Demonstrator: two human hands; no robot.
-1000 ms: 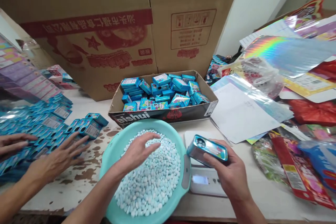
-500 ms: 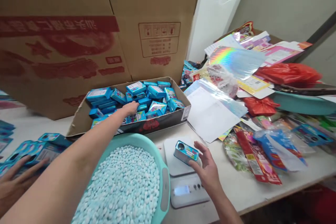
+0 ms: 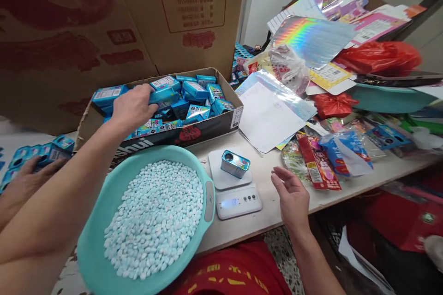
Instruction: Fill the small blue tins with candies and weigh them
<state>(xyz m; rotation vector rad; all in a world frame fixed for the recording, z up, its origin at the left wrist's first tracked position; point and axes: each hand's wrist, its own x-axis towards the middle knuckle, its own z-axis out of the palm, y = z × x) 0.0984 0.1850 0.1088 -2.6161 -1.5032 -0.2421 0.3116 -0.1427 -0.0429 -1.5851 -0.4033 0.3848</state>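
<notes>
My left hand (image 3: 134,105) is inside a low open carton (image 3: 207,131), its fingers closed round a small blue candy box (image 3: 163,97). Several similar blue boxes lie jumbled around it. My right hand (image 3: 292,196) hovers beside the kitchen scale (image 3: 239,203), fingers loosely apart, holding nothing. An open candy tin (image 3: 235,164) with a dark round opening rests on the scale's white platform. In front of the carton stands a turquoise basin (image 3: 90,244) with many pale blue candies (image 3: 155,221) in it.
At far left, another person's hand (image 3: 32,175) lies on a row of blue boxes (image 3: 20,159). A tall cardboard carton (image 3: 86,18) stands behind. White sheets (image 3: 270,117), candy packets (image 3: 316,161) and red plastic bags (image 3: 380,57) crowd the right side.
My right hand has drawn away from the tin, which stays on the scale. My left hand has shifted left within the carton and closed round a blue box. The view has tilted down.
</notes>
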